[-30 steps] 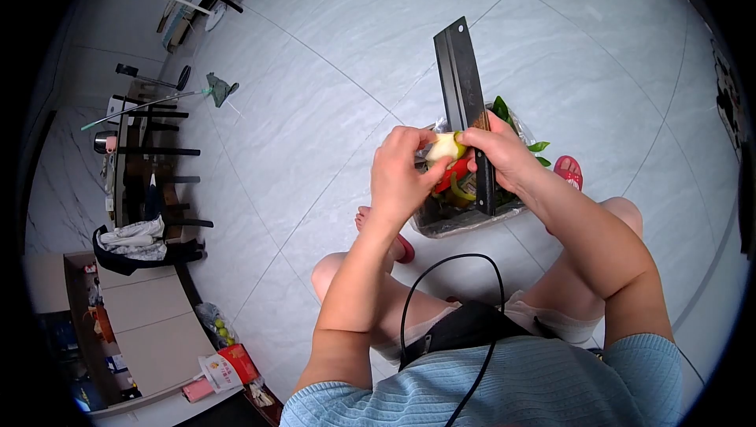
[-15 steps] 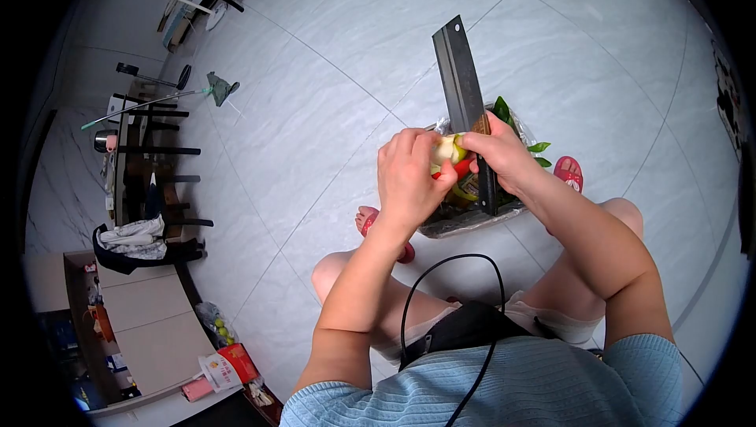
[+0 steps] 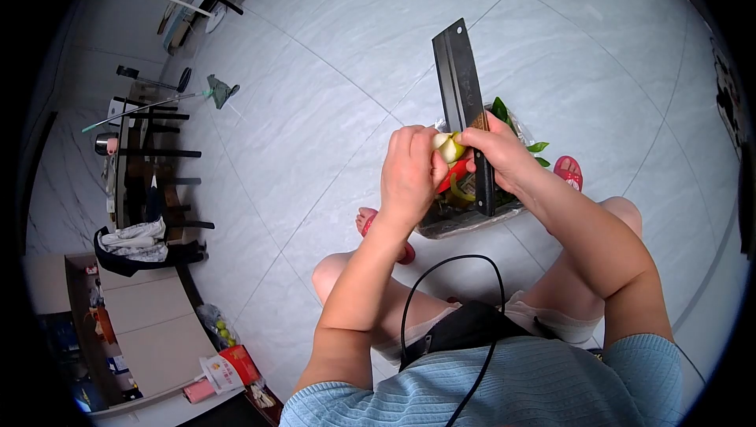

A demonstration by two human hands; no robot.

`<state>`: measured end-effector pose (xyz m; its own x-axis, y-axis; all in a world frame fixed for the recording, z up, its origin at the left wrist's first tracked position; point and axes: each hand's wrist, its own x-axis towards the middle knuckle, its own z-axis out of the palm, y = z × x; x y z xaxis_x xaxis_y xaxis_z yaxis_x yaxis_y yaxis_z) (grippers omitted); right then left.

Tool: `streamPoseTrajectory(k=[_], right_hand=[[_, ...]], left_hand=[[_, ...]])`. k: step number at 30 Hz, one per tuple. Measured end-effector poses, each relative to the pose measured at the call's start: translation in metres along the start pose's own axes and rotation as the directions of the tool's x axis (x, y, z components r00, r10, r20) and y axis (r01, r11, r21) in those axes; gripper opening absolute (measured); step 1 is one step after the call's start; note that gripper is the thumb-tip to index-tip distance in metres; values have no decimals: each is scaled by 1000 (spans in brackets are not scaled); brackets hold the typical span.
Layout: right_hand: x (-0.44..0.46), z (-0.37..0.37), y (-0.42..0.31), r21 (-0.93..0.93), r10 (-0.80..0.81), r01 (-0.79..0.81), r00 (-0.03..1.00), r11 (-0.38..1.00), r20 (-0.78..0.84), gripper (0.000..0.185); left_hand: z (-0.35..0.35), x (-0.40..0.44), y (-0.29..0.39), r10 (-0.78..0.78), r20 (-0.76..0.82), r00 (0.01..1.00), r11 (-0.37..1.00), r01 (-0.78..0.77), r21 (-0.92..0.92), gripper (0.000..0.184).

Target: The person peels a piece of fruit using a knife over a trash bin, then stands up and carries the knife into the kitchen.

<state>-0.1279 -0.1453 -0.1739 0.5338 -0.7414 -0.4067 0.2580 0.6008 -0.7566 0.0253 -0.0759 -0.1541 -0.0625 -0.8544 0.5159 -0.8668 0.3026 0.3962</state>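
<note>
Fruit (image 3: 449, 149), partly peeled above the lined bin (image 3: 465, 229), looks light, firm and probably slick, best gripped by its skin, as the left hand (image 3: 405, 173) pinches it and the right hand (image 3: 508, 161) clasps the knife (image 3: 459, 80).

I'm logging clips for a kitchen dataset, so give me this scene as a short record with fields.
Left hand: the left hand grips a partly peeled fruit
Right hand: the right hand holds a cleaver, its thumb at the fruit
Cleaver pose: blade pointing away from the body, dark handle toward it
Below the hands: plastic-lined bin with green leaves and something red, not identifiable
Footwear: red slippers
Floor: large pale tiles
Off to the left: chairs, a bag of green fruit
Fruit type: cannot tell
</note>
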Motion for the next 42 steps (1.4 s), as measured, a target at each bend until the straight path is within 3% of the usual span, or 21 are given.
streamPoseTrajectory(k=[13,19,26,29,31,32,34,42], right_hand=[[2,-3,0,21,72,-72,997,997,8,18],[3,-3,0,45,87,-86,996,995,-24,23],[4,-1,2,16,60,-60,998,998,0,31],[1,-3,-4,1,84,-84,996,996,-4,31],[1,-5,-5,-5,74,-74,996,997,44,29],[2,-6,-5,-4,74,-74,996,997,44,29],[3,-8,-4,-11,68,-67,996,998,55,26],[1,-5,-10,33,102,-105,991,994,85,25]], left_hand=[[-13,7,-8,-127,139,982,960,157,-230,17],[-11,4,-7,-39,98,994,982,57,-180,25],[-13,3,2,-118,25,993,982,120,-145,25],[-14,2,-2,-215,97,972,943,233,-237,21],[-15,3,-6,-347,265,900,793,432,-430,19],[-16,3,-8,-347,266,900,793,432,-430,19],[-18,5,-11,-372,394,840,665,538,-519,19],[-25,7,-24,-411,546,730,488,682,-545,21]])
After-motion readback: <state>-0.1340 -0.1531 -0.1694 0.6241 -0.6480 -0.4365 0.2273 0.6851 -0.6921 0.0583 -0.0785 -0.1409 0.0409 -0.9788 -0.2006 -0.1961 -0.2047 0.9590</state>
